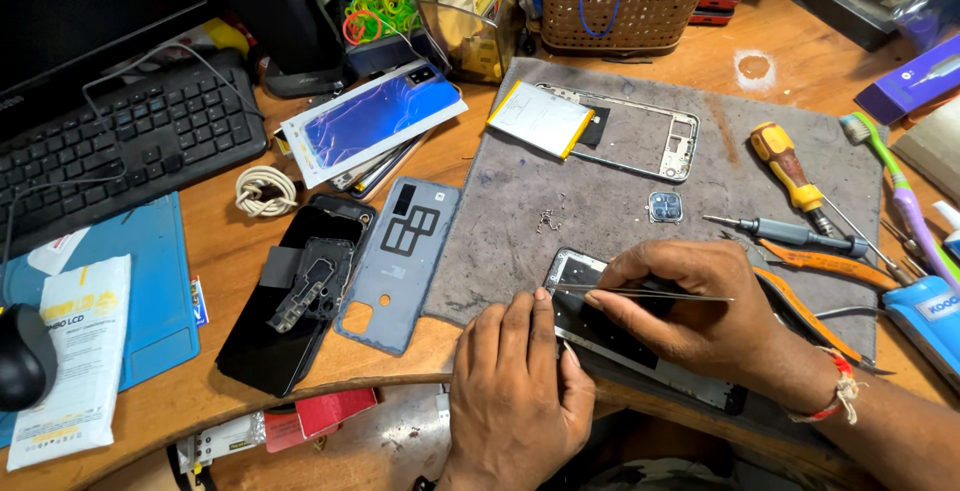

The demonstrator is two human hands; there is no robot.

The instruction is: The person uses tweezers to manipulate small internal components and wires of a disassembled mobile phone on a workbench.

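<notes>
Low centre of frame: left hand (pixel 520 381) presses down on the near end of an opened phone (pixel 600 326), fingers flat, not closed round it. Right hand (pixel 690 301) has its grip pinched on thin tweezers (pixel 650 294), tips over the phone's left part, contact probably but unclear. Phone lies on a grey mat (pixel 600 211) on the desk (pixel 470 161). Farther up: loose screws (pixel 547 218), metal frame (pixel 640 131), brown basket (pixel 625 6).

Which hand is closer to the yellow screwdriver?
Right. The right hand holds tweezers just below the yellow screwdriver; the left hand is farther, down-left on the phone.
</notes>
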